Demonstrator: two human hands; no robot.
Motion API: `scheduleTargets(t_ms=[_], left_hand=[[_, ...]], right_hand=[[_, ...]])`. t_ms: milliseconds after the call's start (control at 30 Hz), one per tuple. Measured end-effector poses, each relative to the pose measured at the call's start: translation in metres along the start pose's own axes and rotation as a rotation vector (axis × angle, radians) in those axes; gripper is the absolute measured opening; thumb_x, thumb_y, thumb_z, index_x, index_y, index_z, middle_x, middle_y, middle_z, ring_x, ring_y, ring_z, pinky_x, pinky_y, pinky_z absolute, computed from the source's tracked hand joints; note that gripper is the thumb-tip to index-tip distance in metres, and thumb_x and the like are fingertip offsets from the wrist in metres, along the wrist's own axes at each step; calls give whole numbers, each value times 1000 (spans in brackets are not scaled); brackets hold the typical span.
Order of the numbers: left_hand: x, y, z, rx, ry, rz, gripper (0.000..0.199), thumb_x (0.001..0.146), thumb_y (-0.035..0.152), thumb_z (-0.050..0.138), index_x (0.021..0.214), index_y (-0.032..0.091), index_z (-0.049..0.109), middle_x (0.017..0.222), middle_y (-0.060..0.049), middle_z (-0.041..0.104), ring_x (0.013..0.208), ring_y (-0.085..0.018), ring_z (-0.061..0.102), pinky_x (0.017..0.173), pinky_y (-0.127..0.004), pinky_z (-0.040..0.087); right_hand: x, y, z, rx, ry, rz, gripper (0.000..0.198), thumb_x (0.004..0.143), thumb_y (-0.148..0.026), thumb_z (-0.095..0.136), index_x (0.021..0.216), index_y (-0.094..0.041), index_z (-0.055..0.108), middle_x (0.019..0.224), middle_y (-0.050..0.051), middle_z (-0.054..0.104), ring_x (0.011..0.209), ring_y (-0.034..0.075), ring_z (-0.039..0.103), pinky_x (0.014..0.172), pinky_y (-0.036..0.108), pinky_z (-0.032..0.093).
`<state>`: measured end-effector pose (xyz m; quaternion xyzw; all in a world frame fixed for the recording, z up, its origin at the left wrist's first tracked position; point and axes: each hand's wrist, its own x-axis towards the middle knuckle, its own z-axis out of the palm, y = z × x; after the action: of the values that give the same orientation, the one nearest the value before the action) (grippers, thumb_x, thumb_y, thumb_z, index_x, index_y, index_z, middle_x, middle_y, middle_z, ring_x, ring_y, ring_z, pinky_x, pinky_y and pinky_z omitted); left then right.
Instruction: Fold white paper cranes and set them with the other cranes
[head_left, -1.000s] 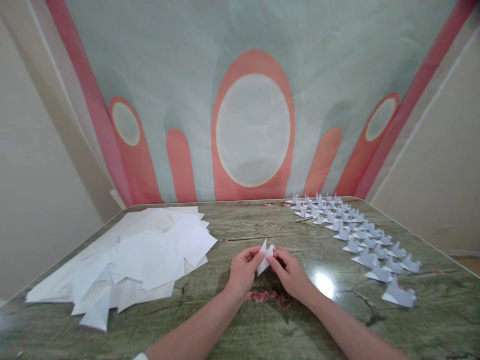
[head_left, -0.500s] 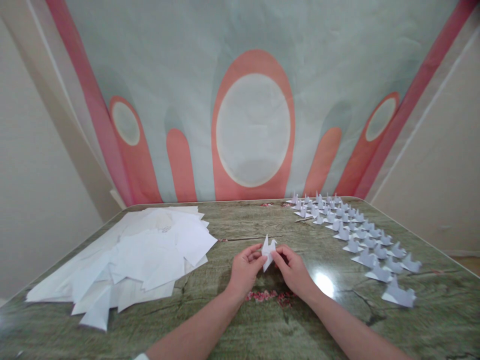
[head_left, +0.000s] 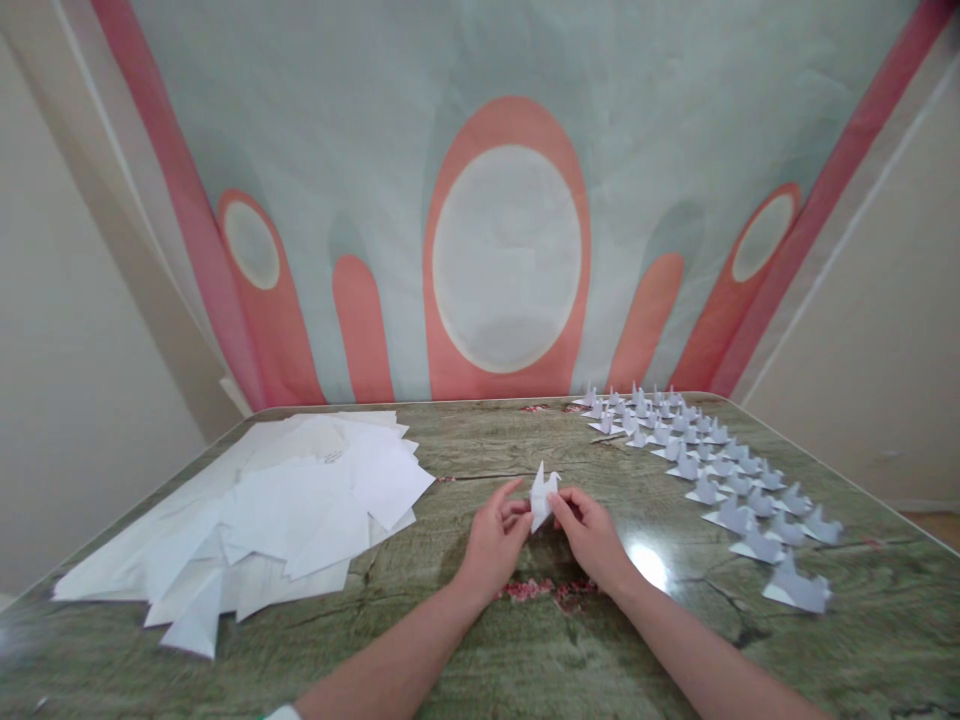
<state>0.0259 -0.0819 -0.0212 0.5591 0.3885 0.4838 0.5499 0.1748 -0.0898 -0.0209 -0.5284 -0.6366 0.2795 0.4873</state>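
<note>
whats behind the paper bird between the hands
Past the bird, the table and then the backdrop show. The bird's far side and the patch of table it blocks are hidden.

Small print [head_left: 332,457] on paper pile [head_left: 285,510], unreadable

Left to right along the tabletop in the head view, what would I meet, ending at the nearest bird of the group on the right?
White paper pile, left hand, held paper bird, right hand, nearest grouped bird.
</note>
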Motion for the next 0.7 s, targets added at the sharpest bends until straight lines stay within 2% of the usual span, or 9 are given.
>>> scheduleTargets(t_ms=[67, 133, 200, 267, 433, 567, 700], left_hand=[[0, 4, -4, 138, -47, 153, 45, 83, 14, 47, 127, 18, 41, 115, -10, 59, 99, -17, 59, 88, -34, 46], [0, 10, -10, 378, -74, 299, 44, 84, 10, 42, 126, 23, 45, 129, -8, 48, 111, -18, 51, 96, -37, 41], [1, 15, -16, 602, -123, 412, 44, 81, 4, 43, 118, 25, 54, 134, -6, 42, 119, -20, 43, 102, -40, 34], [2, 18, -20, 765, -170, 479, 42, 78, 2, 45, 111, 24, 59, 131, -5, 45, 120, -20, 40, 103, -41, 32], [2, 20, -19, 986, -249, 534, 31, 79, 7, 51, 103, 22, 63, 110, -5, 59, 106, -20, 48, 96, -38, 38], [1, 20, -17, 1096, -260, 517, 24, 82, 12, 51, 102, 20, 63, 100, -3, 63, 99, -20, 50, 91, -37, 40], [-1, 19, -17, 1218, -283, 500, 22, 85, 15, 49, 100, 21, 64, 97, -2, 64, 98, -20, 50, 90, -36, 40]], right_hand=[[1, 3, -1, -43, 12, -7, 33, 90, -40, 38, 74, -17, 56, 66, 0, 53, 63, 15, 52, 59, 26, 43], [2, 8, -1, -98, 24, -25, 31, 89, -38, 40, 73, -17, 57, 72, 2, 56, 68, 17, 53, 64, 28, 43], [4, 13, -2, -163, 28, -49, 28, 87, -36, 46, 70, -18, 58, 78, 4, 57, 76, 18, 53, 73, 31, 42], [4, 18, -2, -230, 22, -70, 24, 84, -33, 50, 68, -18, 60, 83, 6, 58, 83, 20, 52, 80, 34, 39], [3, 25, 1, -379, 8, -91, 19, 82, -30, 53, 70, -20, 64, 89, 6, 59, 90, 23, 49, 84, 38, 34], [2, 24, 3, -471, 15, -94, 18, 82, -30, 53, 68, -20, 62, 90, 7, 59, 93, 24, 46, 84, 39, 33], [0, 23, 4, -541, 24, -88, 18, 80, -31, 55, 67, -20, 59, 91, 8, 56, 94, 25, 45, 83, 38, 33]])
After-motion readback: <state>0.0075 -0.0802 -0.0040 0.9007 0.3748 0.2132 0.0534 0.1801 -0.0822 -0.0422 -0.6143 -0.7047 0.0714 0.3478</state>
